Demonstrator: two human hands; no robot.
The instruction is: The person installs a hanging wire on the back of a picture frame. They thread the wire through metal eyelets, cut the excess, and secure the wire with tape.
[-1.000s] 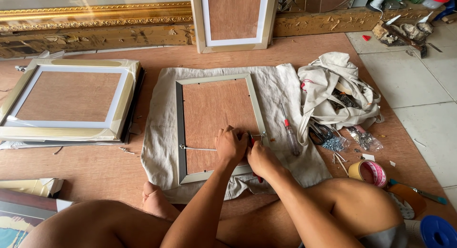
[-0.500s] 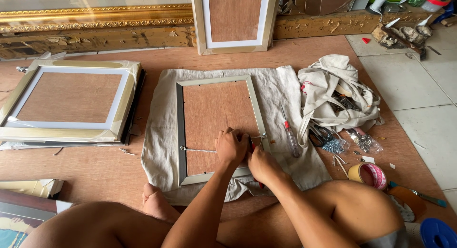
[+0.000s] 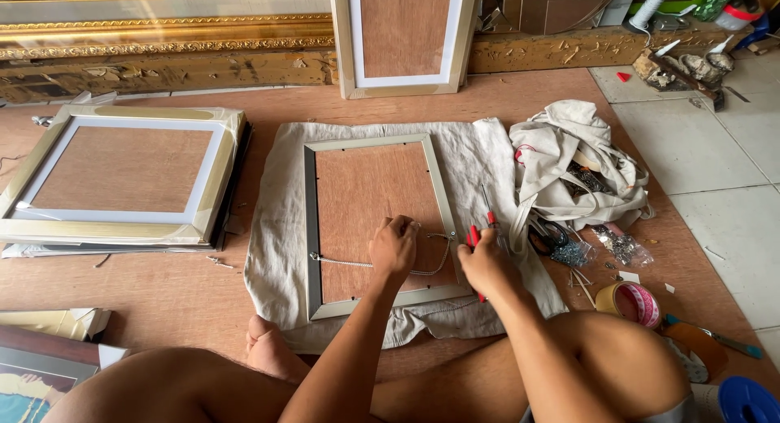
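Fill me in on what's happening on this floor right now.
A person sits on the floor over a silver picture frame lying face down on a grey cloth. The left hand pinches the hanging wire strung across the frame's backing, near its right end. The right hand holds a red-handled tool at the frame's right edge. A tape roll lies nearby.

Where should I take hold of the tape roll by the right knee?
Take the tape roll by its outer rim, coming from above. It seems to lie flat on the floor with its hollow core facing up, so a grip across the rim, or one finger inside the core, looks workable. Its left side, toward the scattered bits, appears more cluttered.
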